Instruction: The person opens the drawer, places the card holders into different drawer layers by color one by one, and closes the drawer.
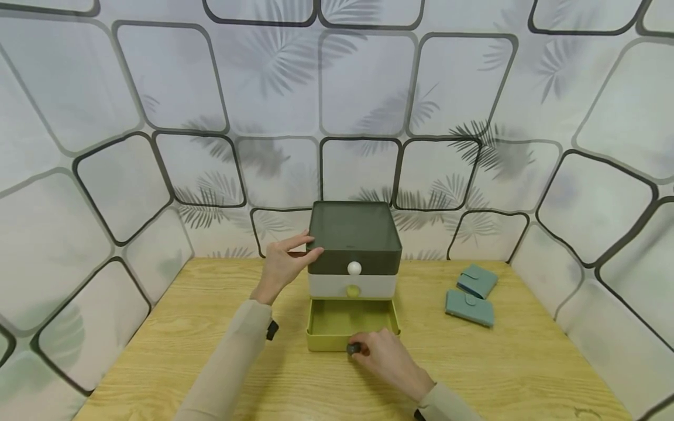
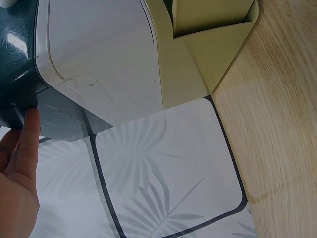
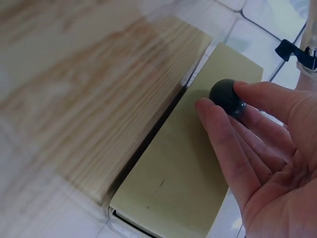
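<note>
A small three-tier drawer box stands on the table, with a dark green top tier (image 1: 355, 225), a white middle drawer (image 1: 327, 285) and an olive-yellow bottom drawer (image 1: 327, 343). The bottom drawer is pulled out, and its bare floor shows in the head view. My right hand (image 1: 388, 358) pinches that drawer's round dark green knob (image 3: 226, 96) between thumb and fingers. At the upper left edge of the box, my left hand (image 1: 281, 264) touches the dark green tier, its fingers (image 2: 30, 141) extended against the side.
Two teal wallets (image 1: 477, 280) lie to the right of the box, one partly behind the other. A wooden table (image 1: 179, 327) spreads around it. Patterned wall covering (image 1: 274, 169) rises close behind and on both sides.
</note>
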`<state>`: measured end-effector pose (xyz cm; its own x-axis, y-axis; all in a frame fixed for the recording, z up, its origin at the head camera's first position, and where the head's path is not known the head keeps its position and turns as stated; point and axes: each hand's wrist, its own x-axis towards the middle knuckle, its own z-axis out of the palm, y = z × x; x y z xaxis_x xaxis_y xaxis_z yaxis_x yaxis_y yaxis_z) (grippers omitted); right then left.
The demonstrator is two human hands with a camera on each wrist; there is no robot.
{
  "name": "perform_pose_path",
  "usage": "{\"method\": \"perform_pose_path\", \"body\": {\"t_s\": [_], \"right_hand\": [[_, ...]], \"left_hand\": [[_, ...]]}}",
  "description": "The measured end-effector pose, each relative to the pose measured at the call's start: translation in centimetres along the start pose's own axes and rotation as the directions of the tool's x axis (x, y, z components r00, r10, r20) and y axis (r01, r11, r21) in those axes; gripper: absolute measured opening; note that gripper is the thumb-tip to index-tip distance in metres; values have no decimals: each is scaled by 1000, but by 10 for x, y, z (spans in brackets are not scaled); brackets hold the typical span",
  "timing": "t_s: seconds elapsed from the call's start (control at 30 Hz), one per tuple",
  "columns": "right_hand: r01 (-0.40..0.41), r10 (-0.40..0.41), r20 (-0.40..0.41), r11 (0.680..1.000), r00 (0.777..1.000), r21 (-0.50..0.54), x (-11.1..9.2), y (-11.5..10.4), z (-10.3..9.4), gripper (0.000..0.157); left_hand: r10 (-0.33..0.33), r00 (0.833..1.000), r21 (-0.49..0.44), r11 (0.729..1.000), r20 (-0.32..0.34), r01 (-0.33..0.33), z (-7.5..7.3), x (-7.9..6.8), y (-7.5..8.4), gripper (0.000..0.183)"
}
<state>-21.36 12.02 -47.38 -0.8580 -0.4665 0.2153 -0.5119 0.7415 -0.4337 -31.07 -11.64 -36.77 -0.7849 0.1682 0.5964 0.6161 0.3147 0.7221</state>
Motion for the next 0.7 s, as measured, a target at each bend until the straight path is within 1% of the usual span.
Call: {"method": "perform_pose_path", "body": {"t_s": [0.27, 0.4, 0.57, 0.7], "right_hand": [[-19, 13, 63, 996, 998, 88, -3, 2, -8, 25], [-27, 19, 74, 994, 997, 106, -1, 7, -16, 21], [-61, 60, 12, 990, 998, 126, 3, 16, -29, 16], [-93, 106, -82, 985, 991, 147, 4, 25, -41, 13]], "left_hand": [[14, 1000, 1, 1000, -8, -14, 1, 1, -2, 34], [15, 1000, -3, 1000, -11, -15, 1, 1, -1, 34], [12, 1000, -1, 1000, -12, -12, 1, 1, 0, 35], [18, 1000, 6, 1000, -7, -18, 0, 1, -1, 36]]}}
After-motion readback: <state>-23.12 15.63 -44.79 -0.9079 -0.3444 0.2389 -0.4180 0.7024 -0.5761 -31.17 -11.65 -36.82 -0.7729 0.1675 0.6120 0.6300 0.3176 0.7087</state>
